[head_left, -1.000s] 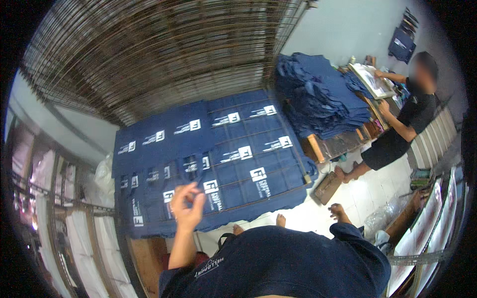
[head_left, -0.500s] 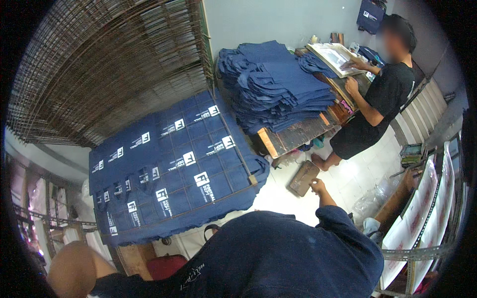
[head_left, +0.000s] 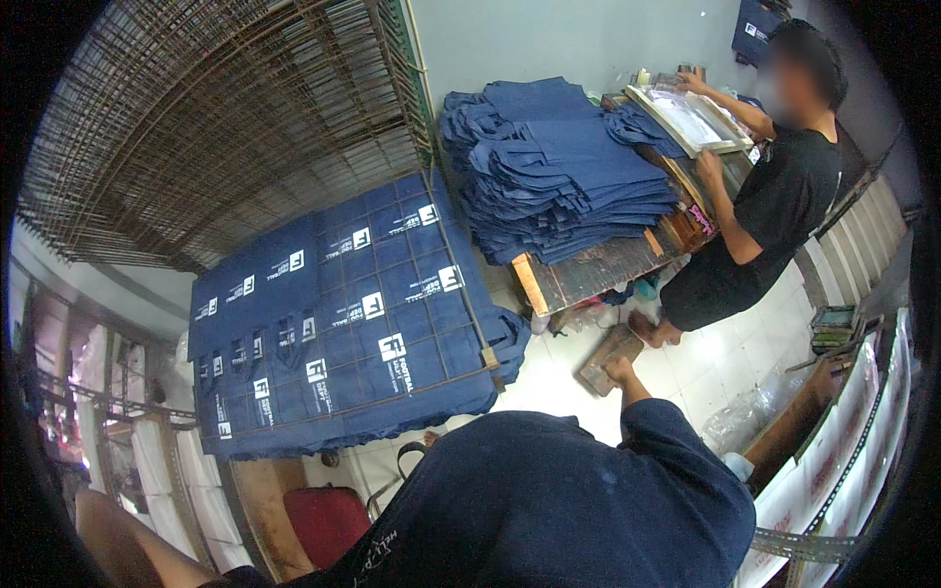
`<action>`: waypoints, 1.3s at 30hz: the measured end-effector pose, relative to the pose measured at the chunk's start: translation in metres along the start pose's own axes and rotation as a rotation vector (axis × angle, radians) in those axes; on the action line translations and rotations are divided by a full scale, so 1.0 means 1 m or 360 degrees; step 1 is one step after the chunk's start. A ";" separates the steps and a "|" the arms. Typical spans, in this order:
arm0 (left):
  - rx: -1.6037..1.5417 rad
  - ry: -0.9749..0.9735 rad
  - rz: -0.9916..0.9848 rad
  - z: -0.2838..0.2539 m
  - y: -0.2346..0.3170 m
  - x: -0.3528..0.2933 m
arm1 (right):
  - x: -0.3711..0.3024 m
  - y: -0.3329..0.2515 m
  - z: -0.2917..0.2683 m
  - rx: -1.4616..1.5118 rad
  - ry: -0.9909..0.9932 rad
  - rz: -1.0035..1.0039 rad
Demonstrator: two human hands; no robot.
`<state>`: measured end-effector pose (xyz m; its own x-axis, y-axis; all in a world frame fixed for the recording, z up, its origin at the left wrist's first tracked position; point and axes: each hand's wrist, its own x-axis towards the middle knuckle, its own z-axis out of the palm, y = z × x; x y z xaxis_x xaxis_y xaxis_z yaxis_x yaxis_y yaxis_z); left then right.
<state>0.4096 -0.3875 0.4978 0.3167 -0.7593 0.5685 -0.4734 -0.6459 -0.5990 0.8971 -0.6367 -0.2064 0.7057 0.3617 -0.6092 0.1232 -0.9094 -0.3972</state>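
Note:
My right hand (head_left: pixel 619 370) hangs at the right of my body, in line with a flat brown block-like thing (head_left: pixel 600 359) on the floor. Its fingers look bent, but they are small and blurred, and whether they touch the block cannot be told. My left arm (head_left: pixel 137 539) reaches out at the lower left, with its hand out of view. Ahead on the left, navy fabric bags (head_left: pixel 333 333) with white prints lie in rows under a wire rack grid (head_left: pixel 487 359). More rack grids (head_left: pixel 255 127) are raised above them.
A tall pile of navy bags (head_left: pixel 559 167) stands on a worn wooden table (head_left: pixel 608 274). A co-worker (head_left: pixel 774 206) in dark clothes handles a framed screen (head_left: pixel 691 118) there. A red seat (head_left: pixel 328 524) is at the lower left. White printed sheets (head_left: pixel 833 461) stand at the right.
The view has shifted slightly, showing more of the red seat. The co-worker's far hand has moved to the frame's back edge, and the frame is tilted. My left arm has swung lower.

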 end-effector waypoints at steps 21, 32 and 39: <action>-0.0322 -0.0343 -0.0081 0.018 -0.002 -0.008 | -0.043 -0.005 -0.005 0.0067 0.0211 0.0016; -0.0602 -0.0527 -0.0172 0.027 0.015 -0.012 | -0.039 0.005 0.019 0.0006 0.0172 -0.0034; -0.0835 -0.0667 -0.0247 0.041 0.033 -0.023 | -0.066 -0.018 -0.012 -0.0020 0.0205 -0.0088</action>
<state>0.4207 -0.3946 0.4415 0.6540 -0.6960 0.2964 -0.6988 -0.7059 -0.1157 0.8567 -0.6468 -0.1511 0.7813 0.3826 -0.4931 0.1724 -0.8917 -0.4185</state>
